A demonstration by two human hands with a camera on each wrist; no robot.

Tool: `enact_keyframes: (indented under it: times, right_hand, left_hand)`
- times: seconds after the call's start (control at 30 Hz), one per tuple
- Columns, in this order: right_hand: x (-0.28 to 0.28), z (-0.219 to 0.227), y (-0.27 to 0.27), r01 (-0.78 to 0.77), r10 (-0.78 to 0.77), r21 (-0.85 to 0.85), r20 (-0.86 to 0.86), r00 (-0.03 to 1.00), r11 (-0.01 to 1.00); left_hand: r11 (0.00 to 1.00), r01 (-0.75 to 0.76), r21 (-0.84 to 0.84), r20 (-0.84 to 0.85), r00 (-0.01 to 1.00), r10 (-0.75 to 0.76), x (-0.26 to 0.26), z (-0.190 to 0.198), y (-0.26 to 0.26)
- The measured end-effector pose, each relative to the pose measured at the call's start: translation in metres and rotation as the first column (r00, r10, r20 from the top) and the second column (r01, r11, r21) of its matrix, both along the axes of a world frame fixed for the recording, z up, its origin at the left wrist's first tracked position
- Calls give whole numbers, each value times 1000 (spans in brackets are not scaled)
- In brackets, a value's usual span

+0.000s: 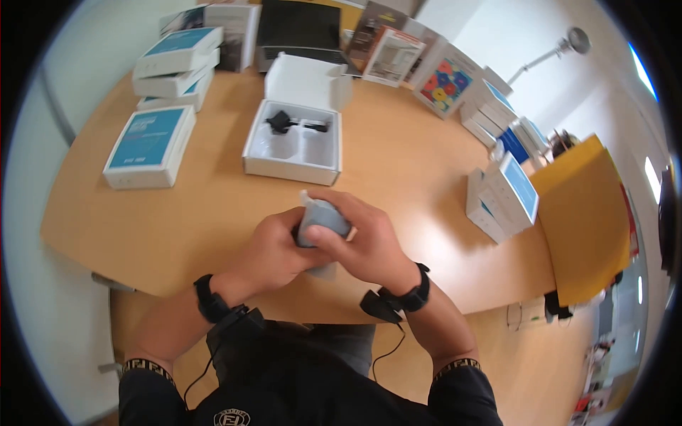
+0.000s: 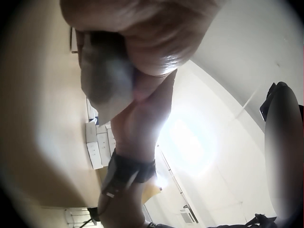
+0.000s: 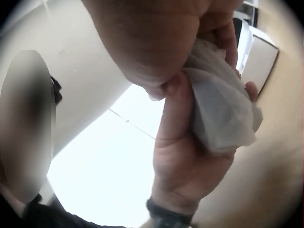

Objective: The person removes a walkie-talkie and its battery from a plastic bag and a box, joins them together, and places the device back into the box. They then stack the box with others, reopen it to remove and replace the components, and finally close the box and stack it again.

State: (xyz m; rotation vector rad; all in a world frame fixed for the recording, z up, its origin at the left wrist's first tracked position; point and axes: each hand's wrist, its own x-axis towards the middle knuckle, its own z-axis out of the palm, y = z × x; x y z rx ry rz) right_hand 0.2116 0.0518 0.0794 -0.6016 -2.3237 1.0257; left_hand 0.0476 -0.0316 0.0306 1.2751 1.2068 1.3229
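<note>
Both hands hold one grey object in a thin, translucent whitish wrapper (image 1: pixel 328 216) above the near part of the table. My left hand (image 1: pixel 273 250) grips it from the left side and below. The right hand (image 1: pixel 375 245) curls over its top and right side, thumb lying across the front. In the right wrist view the wrapper (image 3: pixel 223 111) hangs loose and creased around the object, whose exact kind is hidden. Just beyond the hands stands an open white box (image 1: pixel 291 170), lid raised, holding a black plug adapter (image 1: pixel 281 122) and a small black cable piece (image 1: pixel 316 128).
White boxes with blue tops (image 1: pixel 145 145) lie at the left, several stacked behind. More boxes (image 1: pixel 501 199) stand at the right beside a yellow panel (image 1: pixel 586 220). A laptop (image 1: pixel 298 32) and upright books (image 1: pixel 394 57) line the back. The table's edge (image 1: pixel 170 295) runs close before the body.
</note>
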Motion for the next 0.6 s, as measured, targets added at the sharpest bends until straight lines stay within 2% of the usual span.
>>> enact_keyframes:
  times: [0.1, 0.17, 0.23, 0.3, 0.37, 0.43, 0.5, 0.57, 0.6]
  right_hand:
    - [0, -1, 6, -91, 91, -8, -38, 995, 996]
    - [-1, 0, 8, -117, 116, -19, -39, 992, 993]
    - [-3, 1, 8, -68, 57, -265, -50, 997, 962]
    - [-5, 5, 13, -60, 62, -238, 4, 998, 969]
    - [-7, 8, 20, -50, 64, -210, 58, 996, 976]
    - [-10, 10, 31, -6, -3, -320, -28, 1000, 947]
    - [-18, 13, 56, -14, -12, -307, -82, 997, 952]
    - [-27, 18, 84, 137, -165, -173, -155, 974, 975]
    - [-33, 20, 96, 134, -161, -169, -155, 975, 976]
  left_hand:
    - [1000, 4, 24, -27, 1000, -3, -4, 2, 0]
    - [995, -75, -66, -26, 997, 74, -2, 4, 0]
    - [991, -110, -76, -29, 994, 108, -4, 6, 2]
    - [986, -142, -84, -33, 990, 140, -7, 5, 5]
    - [990, -139, 26, -36, 989, 140, -8, -4, 11]
    - [980, -187, 62, -26, 982, 189, -14, -8, 16]
    - [967, -233, 99, -15, 972, 236, -22, -14, 22]
    - [915, -380, 133, 108, 924, 368, -29, -23, 27]
    - [914, -383, 136, 110, 922, 371, -34, -26, 29]
